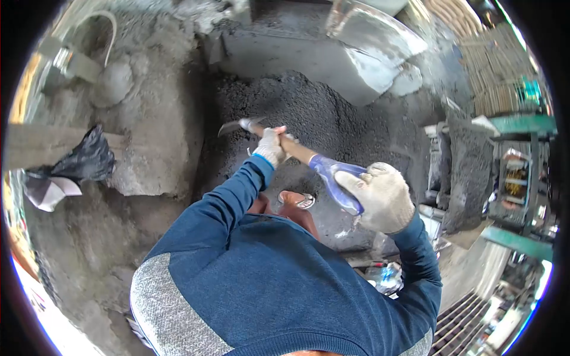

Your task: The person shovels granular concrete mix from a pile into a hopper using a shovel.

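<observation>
A shovel (301, 152) with a wooden shaft and a purple D-shaped handle lies slantwise across the middle of the head view. My left hand (273, 147), in a pale knit glove, is closed round the shaft near the metal end. At the handle, my right hand (383, 199), gloved too, grips the purple grip with the thumb along it. The metal blade at the far left end looks thin and slightly blurred. Just beyond it lies a heap of dark, wet-looking granular material (297, 104) on the ground.
A rough concrete block (157, 113) stands to the left, with a black plastic bag (89, 157) on a plank beside it. At the back is a whitish sheet-like panel (377, 35). Stacked flat material (499, 74) and a green frame (522, 124) stand on the right. My sandalled foot (294, 199) is below the shaft.
</observation>
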Motion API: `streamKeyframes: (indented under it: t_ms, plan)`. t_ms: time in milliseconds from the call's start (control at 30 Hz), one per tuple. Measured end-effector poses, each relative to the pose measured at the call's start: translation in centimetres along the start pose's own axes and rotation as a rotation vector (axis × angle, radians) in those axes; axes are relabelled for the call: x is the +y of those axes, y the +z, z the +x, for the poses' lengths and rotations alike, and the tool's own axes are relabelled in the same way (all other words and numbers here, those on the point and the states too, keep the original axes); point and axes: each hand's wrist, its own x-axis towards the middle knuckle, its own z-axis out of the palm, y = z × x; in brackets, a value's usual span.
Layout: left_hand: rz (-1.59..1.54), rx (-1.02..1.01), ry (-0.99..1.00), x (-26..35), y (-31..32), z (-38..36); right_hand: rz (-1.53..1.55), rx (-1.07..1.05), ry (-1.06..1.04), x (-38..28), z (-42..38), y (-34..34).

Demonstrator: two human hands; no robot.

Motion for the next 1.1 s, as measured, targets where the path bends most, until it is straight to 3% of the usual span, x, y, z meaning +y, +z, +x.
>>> streamKeyframes:
  t_ms: [33, 133, 167, 233, 267, 333, 367, 400, 467, 500, 533, 600, 667, 733, 767, 800, 867, 933, 967, 1033, 1067, 1100]
  plan:
    - [-0.051, -0.061, -0.014, 0.6, 1.9, -1.9, 0.062, -0.022, 0.038, -1.1, 2.2, -1.7]
    - [-0.203, -0.255, -0.091, 3.9, 6.3, -5.3, 0.122, 0.228, 0.059, -2.1, 6.7, -2.6]
    - [-0.173, -0.224, -0.061, 5.5, 7.5, -5.9, 0.083, 0.257, -0.02, -1.7, 9.0, -2.3]
    - [-0.161, -0.222, 0.024, 8.9, 5.9, -0.2, 0.207, 0.248, -0.006, -1.5, 15.0, 1.1]
    - [-0.15, -0.224, 0.066, 10.6, 4.5, 4.2, 0.294, 0.117, 0.091, -1.5, 18.4, 4.3]
    - [0.19, -0.023, 0.123, 14.8, -2.4, 13.9, 0.242, -0.043, 0.182, -0.4, 24.3, 16.6]
    - [0.354, 0.021, 0.247, 15.3, -6.3, 14.0, 0.229, -0.184, 0.14, -1.0, 25.4, 21.1]
    - [0.519, 0.061, 0.393, 15.9, -8.8, 13.8, 0.193, -0.19, 0.025, -1.5, 24.1, 26.5]
    - [0.348, 0.196, 0.197, 12.3, -14.2, 17.6, 0.296, -0.287, -0.043, -3.5, 19.6, 31.1]
    - [0.358, 0.188, 0.217, 9.3, -15.7, 16.1, 0.306, -0.176, -0.09, -4.7, 16.8, 31.1]
    - [0.365, 0.174, 0.247, 7.0, -16.1, 14.3, 0.362, -0.255, -0.03, -5.0, 14.1, 31.6]
    - [0.205, 0.191, 0.194, 4.7, -14.0, 11.8, 0.452, -0.151, -0.181, -2.9, 11.1, 29.9]
    - [0.136, -0.011, 0.04, 3.8, -10.5, 10.5, 0.275, -0.402, -0.056, -1.0, 11.3, 22.0]
    - [-0.02, -0.207, 0.152, 3.0, -4.9, 10.4, 0.252, -0.03, -0.139, 1.7, 13.0, 13.1]
    - [-0.042, -0.163, 0.117, 4.7, 1.3, 3.2, 0.29, -0.022, -0.046, 3.0, 13.7, 9.2]
    - [-0.057, -0.143, 0.124, 5.0, 4.8, 1.2, 0.328, -0.012, 0.05, 4.2, 14.2, 5.6]
    - [-0.085, -0.365, 0.143, 5.0, 9.2, -1.1, 0.436, 0.084, 0.034, 6.0, 14.7, -0.5]
    - [-0.084, -0.541, 0.092, 4.9, 11.8, -0.9, 0.443, -0.048, 0.019, 7.2, 15.7, -5.2]
    - [-0.076, -0.493, 0.107, 5.4, 12.2, -0.5, 0.366, -0.036, -0.071, 7.2, 16.9, -5.5]
    - [-0.052, -0.393, 0.123, 5.4, 12.0, 1.0, 0.325, -0.247, -0.016, 7.3, 20.0, -2.0]
    - [-0.086, -0.337, 0.094, 5.5, 10.8, 2.3, 0.523, -0.238, -0.016, 8.9, 21.7, 4.7]
    - [-0.126, -0.232, 0.057, 5.7, 8.6, 5.9, 0.678, -0.289, 0.216, 9.6, 22.1, 10.6]
